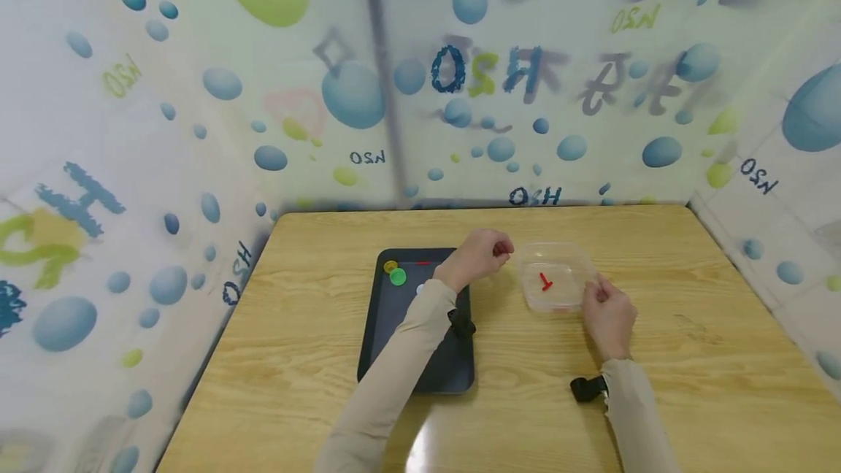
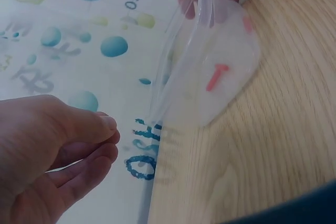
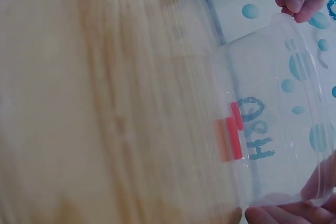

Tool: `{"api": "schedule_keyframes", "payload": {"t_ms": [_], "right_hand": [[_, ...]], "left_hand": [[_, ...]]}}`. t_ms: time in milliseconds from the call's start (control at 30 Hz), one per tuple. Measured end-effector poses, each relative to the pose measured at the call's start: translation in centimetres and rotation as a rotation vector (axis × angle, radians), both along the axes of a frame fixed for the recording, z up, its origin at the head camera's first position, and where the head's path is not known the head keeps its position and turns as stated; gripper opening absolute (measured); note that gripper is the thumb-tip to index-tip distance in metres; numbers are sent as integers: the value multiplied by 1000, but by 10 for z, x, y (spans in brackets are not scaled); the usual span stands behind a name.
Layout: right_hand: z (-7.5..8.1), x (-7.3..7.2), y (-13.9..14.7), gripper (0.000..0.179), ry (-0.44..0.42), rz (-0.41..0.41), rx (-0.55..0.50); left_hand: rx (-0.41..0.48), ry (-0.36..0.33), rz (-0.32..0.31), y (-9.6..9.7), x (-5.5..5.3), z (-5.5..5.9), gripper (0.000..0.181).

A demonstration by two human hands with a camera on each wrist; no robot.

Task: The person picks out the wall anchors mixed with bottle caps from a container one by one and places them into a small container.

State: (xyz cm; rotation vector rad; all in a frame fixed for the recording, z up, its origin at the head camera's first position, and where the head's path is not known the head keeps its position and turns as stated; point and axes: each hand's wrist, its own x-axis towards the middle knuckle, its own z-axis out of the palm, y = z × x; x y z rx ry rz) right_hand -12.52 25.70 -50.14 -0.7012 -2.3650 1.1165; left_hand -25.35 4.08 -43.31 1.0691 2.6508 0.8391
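Observation:
My right hand [image 1: 609,314] grips the near right corner of a clear plastic container [image 1: 535,298], with the thumb at the rim. Inside lies a small red T-shaped piece [image 1: 546,282], also visible through the wall in the right wrist view. My left hand [image 1: 478,258] hangs between the far right part of a dark tray [image 1: 420,378] and the container, apart from the container in the left wrist view. Its thumb meets the curled index finger, and nothing shows between them. On the tray lie a yellow disc [image 1: 390,266], a green disc [image 1: 398,277] and a thin red piece [image 1: 423,263].
The wooden table [image 1: 263,385] carries the tray left of centre and the container to its right. A patterned sheet [image 1: 447,166] rises behind the table's far edge and along both sides. A small white thing [image 1: 420,288] on the tray is partly covered by the left sleeve.

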Motion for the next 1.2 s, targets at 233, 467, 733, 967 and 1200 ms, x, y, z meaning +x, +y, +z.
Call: {"api": "schedule_keyframes", "payload": {"t_ms": [233,467,733,967,1200], "right_hand": [[-3,2,3,44,-15,-10,-6],[-1,4,5,44,-15,-9,1],[0,4,5,43,-7,-8,21],[0,2,2,43,-12,-2,10],[2,1,-1,44,6,6,4]], "left_hand": [[26,-1,30,-13,-2,-6,18],[78,-34,73,-29,-5,-6,16],[100,-68,93,-52,-8,-8,20],[127,-65,167,-74,-9,-7,19],[161,-63,173,-87,-10,-9,18]]}}
